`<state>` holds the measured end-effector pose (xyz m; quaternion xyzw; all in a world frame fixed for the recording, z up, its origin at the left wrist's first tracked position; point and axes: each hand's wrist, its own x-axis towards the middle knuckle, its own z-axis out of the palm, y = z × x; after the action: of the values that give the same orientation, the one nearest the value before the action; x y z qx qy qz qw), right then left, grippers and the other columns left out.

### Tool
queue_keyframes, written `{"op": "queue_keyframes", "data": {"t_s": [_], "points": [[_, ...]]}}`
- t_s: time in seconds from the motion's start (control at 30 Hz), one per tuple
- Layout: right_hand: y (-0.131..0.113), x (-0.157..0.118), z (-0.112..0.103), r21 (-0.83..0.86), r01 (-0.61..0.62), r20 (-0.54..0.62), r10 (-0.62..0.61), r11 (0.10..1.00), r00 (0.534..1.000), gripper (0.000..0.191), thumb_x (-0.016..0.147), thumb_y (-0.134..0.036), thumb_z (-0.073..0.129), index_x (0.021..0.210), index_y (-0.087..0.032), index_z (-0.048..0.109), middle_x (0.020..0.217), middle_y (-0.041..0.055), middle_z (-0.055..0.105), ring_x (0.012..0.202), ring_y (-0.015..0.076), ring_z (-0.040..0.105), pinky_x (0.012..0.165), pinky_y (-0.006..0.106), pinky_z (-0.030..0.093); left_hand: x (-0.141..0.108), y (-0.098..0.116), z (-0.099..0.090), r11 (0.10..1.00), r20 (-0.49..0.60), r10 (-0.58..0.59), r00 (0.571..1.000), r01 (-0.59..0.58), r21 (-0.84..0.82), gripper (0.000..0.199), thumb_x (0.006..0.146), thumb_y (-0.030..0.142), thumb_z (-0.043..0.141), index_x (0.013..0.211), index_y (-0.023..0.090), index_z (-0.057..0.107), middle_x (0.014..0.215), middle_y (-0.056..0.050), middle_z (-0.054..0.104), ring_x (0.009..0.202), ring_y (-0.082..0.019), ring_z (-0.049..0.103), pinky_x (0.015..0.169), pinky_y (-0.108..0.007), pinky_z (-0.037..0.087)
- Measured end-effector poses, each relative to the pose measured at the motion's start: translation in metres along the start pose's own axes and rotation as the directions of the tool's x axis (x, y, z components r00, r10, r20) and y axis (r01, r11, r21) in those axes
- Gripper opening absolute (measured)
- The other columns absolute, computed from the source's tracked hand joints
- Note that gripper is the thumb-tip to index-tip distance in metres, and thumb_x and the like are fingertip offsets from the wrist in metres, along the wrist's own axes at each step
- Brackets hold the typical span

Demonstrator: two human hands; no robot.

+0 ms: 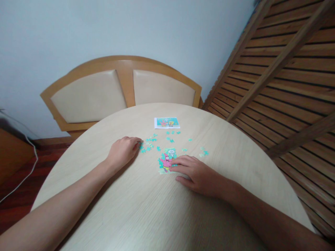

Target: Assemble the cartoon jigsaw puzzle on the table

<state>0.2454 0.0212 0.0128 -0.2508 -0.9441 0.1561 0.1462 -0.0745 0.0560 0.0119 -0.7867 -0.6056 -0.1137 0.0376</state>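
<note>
Fingers [180, 168] of the right hand [200, 174] lie loosely extended, closed on nothing, over the right edge of a partly joined, flat teal-and-pink cartoon puzzle [164, 164], apparently to steady it. That hand hides part of the picture. The left hand [123, 150] has its fingertips bunched beside a cluster of small, knobbed teal puzzle pieces [148, 149]; whether they pinch one cannot be told. More pieces lie scattered beyond and to the right of the joined section, probably spread out so each shows. Behind them, a white-bordered rectangular cartoon picture sheet [168, 123] lies face up, likely for comparison. All rest on a round, pale wood-grained table [117, 212], with a wood-framed, cream-padded chair [91, 96] against its far side.
</note>
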Motion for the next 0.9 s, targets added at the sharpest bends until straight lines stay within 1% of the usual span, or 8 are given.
{"op": "queue_keyframes", "data": {"t_s": [0.07,0.17,0.23,0.33,0.47,0.67,0.77,0.9], "points": [[0.000,0.000,0.000,-0.002,-0.004,-0.003,0.004,1.000,1.000,0.036,0.099,-0.026,0.056,0.134,-0.022,0.064,0.137,0.0103,0.064,0.125,0.0264,0.056,0.110,0.048,0.043,0.001,0.000,0.002,0.997,-0.034,0.075,0.997,-0.076,-0.020,0.032,0.096,0.022,0.046,0.114,0.020,0.073,0.112,-0.009,0.075,0.101,-0.030,0.068,0.083,-0.042,0.055],[0.000,0.000,0.000,-0.002,-0.005,-0.003,0.005,1.000,1.000,0.036,0.099,-0.026,0.057,0.134,-0.022,0.064,0.138,0.0100,0.063,0.126,0.0262,0.056,0.111,0.048,0.042,0.003,0.001,0.008,0.973,-0.076,0.215,0.974,-0.221,-0.073,0.033,0.099,0.024,0.045,0.117,0.018,0.071,0.119,-0.009,0.072,0.107,-0.028,0.064,0.093,-0.043,0.053],[0.000,0.000,0.000,-0.004,-0.002,0.001,0.002,1.000,1.000,0.036,0.099,-0.026,0.057,0.134,-0.021,0.063,0.139,0.0101,0.063,0.127,0.0265,0.056,0.111,0.048,0.042,0.005,0.002,0.013,0.962,-0.087,0.251,0.964,-0.258,-0.089,0.033,0.101,0.026,0.043,0.117,0.018,0.072,0.118,-0.010,0.071,0.106,-0.027,0.063,0.094,-0.043,0.053],[0.000,0.000,0.000,-0.008,0.000,0.001,0.000,1.000,1.000,0.037,0.099,-0.026,0.057,0.135,-0.021,0.063,0.139,0.0102,0.063,0.127,0.0267,0.055,0.111,0.048,0.042,0.006,0.003,0.016,0.964,-0.110,0.243,0.964,-0.253,-0.086,0.033,0.102,0.027,0.044,0.113,0.019,0.074,0.113,-0.011,0.071,0.102,-0.027,0.063,0.091,-0.043,0.053],[0.000,0.000,0.001,-0.006,0.002,-0.007,-0.002,1.000,1.000,0.036,0.098,-0.026,0.057,0.134,-0.021,0.063,0.140,0.0102,0.062,0.127,0.0268,0.056,0.110,0.048,0.043,0.003,0.007,0.013,0.969,-0.120,0.239,0.964,-0.244,-0.028,0.030,0.100,0.027,0.046,0.105,0.018,0.075,0.111,-0.011,0.071,0.101,-0.028,0.063,0.088,-0.043,0.053],[0.000,0.000,0.000,0.005,-0.002,-0.010,0.002,1.000,1.000,0.037,0.098,-0.026,0.057,0.134,-0.022,0.063,0.140,0.0111,0.062,0.127,0.0266,0.056,0.110,0.049,0.043,-0.007,0.023,0.005,0.966,-0.073,0.255,0.964,-0.250,0.070,0.026,0.098,0.023,0.049,0.098,0.016,0.074,0.106,-0.010,0.074,0.098,-0.029,0.063,0.083,-0.043,0.054],[-0.001,0.000,-0.001,0.010,-0.007,0.000,0.007,1.000,1.000,0.038,0.098,-0.026,0.058,0.135,-0.022,0.063,0.140,0.0107,0.062,0.127,0.0264,0.056,0.111,0.049,0.042,-0.011,0.033,0.002,0.959,-0.052,0.278,0.959,-0.275,0.072,0.025,0.099,0.024,0.049,0.099,0.016,0.073,0.104,-0.011,0.074,0.096,-0.028,0.063,0.082,-0.042,0.053],[-0.001,0.000,-0.001,0.012,-0.009,0.000,0.009,1.000,1.000,0.038,0.097,-0.026,0.059,0.135,-0.022,0.063,0.141,0.0104,0.062,0.128,0.0264,0.055,0.110,0.048,0.043,-0.014,0.042,-0.003,0.953,-0.036,0.299,0.954,-0.296,0.064,0.030,0.102,0.031,0.047,0.097,0.016,0.072,0.101,-0.012,0.073,0.095,-0.028,0.063,0.083,-0.043,0.053]]}}
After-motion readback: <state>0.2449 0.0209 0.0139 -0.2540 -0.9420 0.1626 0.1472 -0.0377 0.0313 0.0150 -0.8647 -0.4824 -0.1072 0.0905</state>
